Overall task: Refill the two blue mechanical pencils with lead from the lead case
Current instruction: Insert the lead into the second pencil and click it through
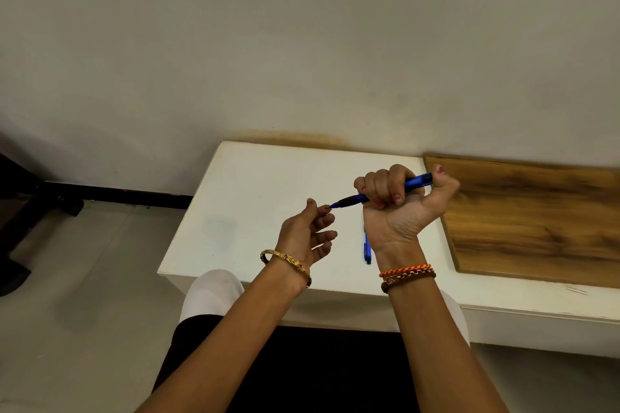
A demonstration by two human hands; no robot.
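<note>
While our right hand (399, 198) clenched one blue pencil (385, 193) in a full fist above the white table (255, 178), thumb raised past the cap end, our left hand (308, 235) met the pencil's tip with its fingertips (324, 208) pinched together. Whether a lead sat between those fingertips we could not tell; anything that thin was too small to make out.

Beyond the fist, to its outer side, lay a wooden board (536, 218); it played no visible part. Just under the right wrist, partly hidden by it, the second blue pencil (367, 250) rested flat on the table.

As we judged it, the risks were these. A fist that tight, holding the barrel near level, gave little fine control, and any lead at the tip could snap if the fingertips pushed off-axis. A broken piece falling on the white top would be hard to find. The wrist also hung close over the second pencil and could nudge it toward the near edge.

As for containers, the lead case was nowhere in view, so we could say nothing of its contents. Neither pencil's barrel showed what it held.
</note>
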